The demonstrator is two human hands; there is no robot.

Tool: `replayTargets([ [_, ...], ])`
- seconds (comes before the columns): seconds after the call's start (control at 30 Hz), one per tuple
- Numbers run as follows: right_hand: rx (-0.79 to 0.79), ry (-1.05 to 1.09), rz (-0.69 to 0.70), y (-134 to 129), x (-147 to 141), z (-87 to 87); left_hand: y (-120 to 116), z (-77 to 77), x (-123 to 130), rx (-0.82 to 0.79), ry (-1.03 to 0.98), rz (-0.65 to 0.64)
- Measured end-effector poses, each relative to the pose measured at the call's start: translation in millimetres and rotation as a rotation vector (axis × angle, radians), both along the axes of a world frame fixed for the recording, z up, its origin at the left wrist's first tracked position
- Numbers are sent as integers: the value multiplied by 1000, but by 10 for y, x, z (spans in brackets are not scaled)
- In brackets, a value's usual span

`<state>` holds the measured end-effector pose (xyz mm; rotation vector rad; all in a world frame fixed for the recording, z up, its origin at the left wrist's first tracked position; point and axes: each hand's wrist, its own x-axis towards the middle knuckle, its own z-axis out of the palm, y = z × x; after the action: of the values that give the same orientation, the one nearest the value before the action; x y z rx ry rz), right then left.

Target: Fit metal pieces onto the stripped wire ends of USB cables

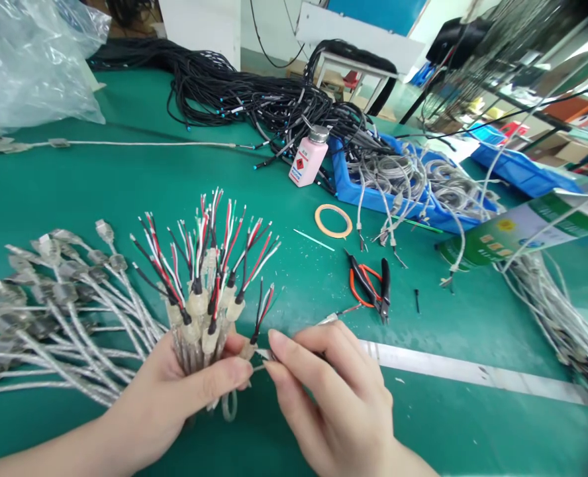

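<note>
My left hand (175, 391) grips a bundle of clear-jacketed cables (202, 311) upright, their stripped red, black and white wire ends fanning upward. My right hand (328, 391) pinches one cable end (260, 324) at the bundle's right edge, beside my left thumb; a small metal tool tip (330, 318) shows just above its fingers. More silvery cables with clear connector plugs (50, 291) spread to the left across the green table (175, 192).
Black and orange cutting pliers (371, 285) lie right of centre, near a tape ring (334, 220) and a pink bottle (308, 159). A blue bin (346, 192) of grey cables, black cable piles (254, 93), a plastic bag (30, 59) and a metal ruler (473, 374) surround them.
</note>
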<state>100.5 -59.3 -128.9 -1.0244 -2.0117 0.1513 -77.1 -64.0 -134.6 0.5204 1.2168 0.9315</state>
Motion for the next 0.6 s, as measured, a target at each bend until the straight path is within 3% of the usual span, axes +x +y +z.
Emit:
replayTargets([
  [0.27, -48, 0, 12, 21, 6, 23, 1, -176, -137, 102, -4, -117],
  [0.6, -56, -19, 3, 16, -3, 11, 10, -141, -87, 88, -29, -86],
])
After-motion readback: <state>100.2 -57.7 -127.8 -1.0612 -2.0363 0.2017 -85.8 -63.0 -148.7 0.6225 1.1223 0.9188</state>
